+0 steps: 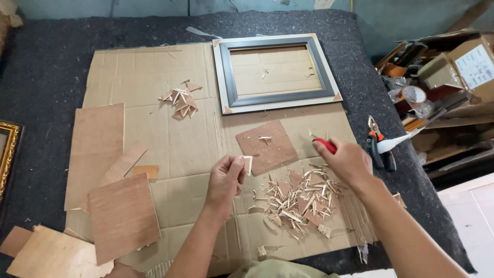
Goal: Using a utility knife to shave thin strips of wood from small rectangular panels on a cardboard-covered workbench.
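the left hand [225, 178] pinches a small pale wood triangle [248, 163] between thumb and fingertips, just left of the square plywood pad [266, 145]. the piece looks light, thin and stiff, likely brittle at its points, so a grip on the flat faces near the wide end seems safest. the right hand [349, 162] is closed around a red-handled knife [325, 145] just right of the pad; its blade is too small to make out. below the pad lies a heap of shavings [298, 198]. above the pad sits a grey picture frame [276, 72], and well left of the pad a pile of triangles [180, 100]. pliers [380, 149] lie right of the pad. much of the triangle is hidden by the fingers.
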